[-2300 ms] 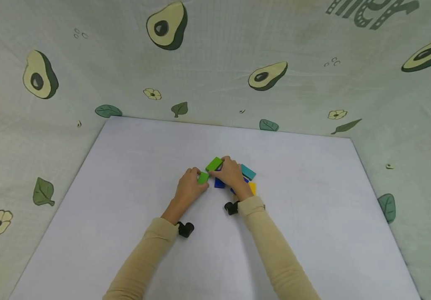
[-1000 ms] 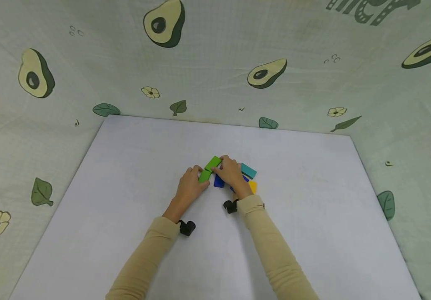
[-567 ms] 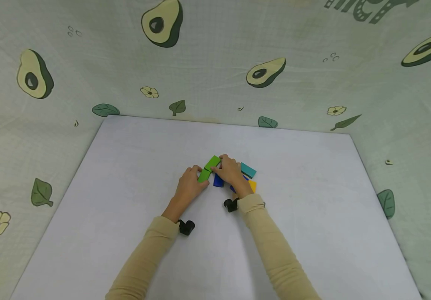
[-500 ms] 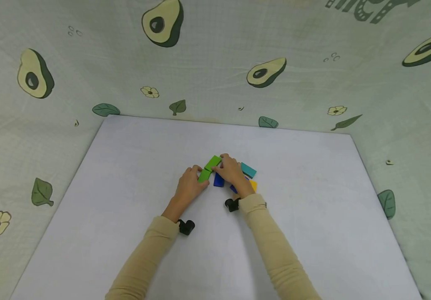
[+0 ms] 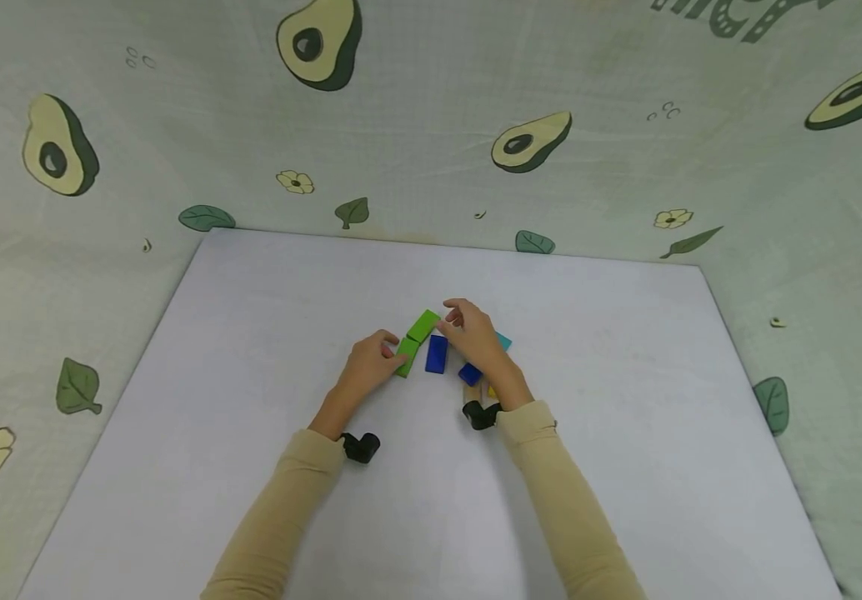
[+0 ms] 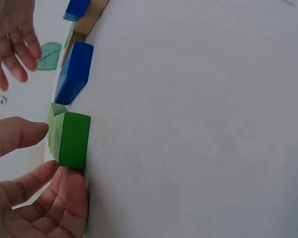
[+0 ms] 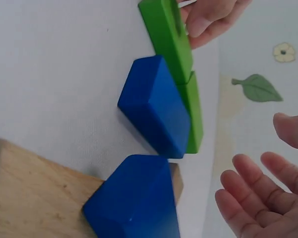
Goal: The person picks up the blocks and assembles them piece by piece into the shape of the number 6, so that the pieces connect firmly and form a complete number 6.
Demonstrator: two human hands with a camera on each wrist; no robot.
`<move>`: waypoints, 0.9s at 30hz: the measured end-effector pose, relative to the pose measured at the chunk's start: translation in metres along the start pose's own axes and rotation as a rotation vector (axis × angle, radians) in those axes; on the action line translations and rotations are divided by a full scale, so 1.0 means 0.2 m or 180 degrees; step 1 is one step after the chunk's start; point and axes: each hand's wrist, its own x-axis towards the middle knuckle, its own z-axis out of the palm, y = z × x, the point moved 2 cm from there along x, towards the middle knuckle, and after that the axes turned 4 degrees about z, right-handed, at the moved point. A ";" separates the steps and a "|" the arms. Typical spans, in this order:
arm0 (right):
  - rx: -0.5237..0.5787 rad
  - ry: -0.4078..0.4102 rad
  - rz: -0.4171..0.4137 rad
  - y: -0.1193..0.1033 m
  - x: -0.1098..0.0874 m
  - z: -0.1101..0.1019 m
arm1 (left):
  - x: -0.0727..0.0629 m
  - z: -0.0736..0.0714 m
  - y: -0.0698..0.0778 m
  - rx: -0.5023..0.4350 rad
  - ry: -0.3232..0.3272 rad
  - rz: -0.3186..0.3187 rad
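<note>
Two green blocks lie end to end: the nearer green block (image 5: 406, 358) and the farther green block (image 5: 423, 326). My left hand (image 5: 368, 364) is at the nearer one, with its fingers (image 6: 72, 198) and thumb loosely spread around that block's end. Right of the green pair lies a blue block (image 5: 436, 354). My right hand (image 5: 476, 336) hovers just right of the farther green block, fingers relaxed and apart from it, palm bare in the right wrist view. A second blue block (image 5: 470, 374) lies below it, beside a plain wooden block (image 7: 39, 193).
A teal block (image 5: 504, 341) and a yellow block (image 5: 492, 392) are partly hidden by the right hand and forearm. The white tabletop (image 5: 288, 292) reaches back to a cloth (image 5: 416, 150) printed with avocados. Each wrist wears a black camera.
The two green blocks were brought end to end earlier. Since half a second ago, my right hand has let go and lifted to the right; my left hand has loosened and drawn slightly left.
</note>
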 end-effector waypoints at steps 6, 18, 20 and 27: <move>0.0079 -0.0010 0.0126 -0.04 -0.12 0.04 | 0.01 -0.03 -0.03 -0.0249 -0.0135 -0.0073; -0.0255 0.0359 0.0494 -0.06 -0.24 0.26 | 0.03 -0.05 -0.06 -0.0543 -0.0320 -0.0153; -0.0270 0.0455 0.0539 -0.06 -0.24 0.27 | 0.03 -0.05 -0.06 -0.0540 -0.0326 -0.0141; -0.0237 0.0605 0.0798 0.00 -0.23 0.29 | 0.04 -0.05 -0.05 -0.0499 -0.0339 -0.0132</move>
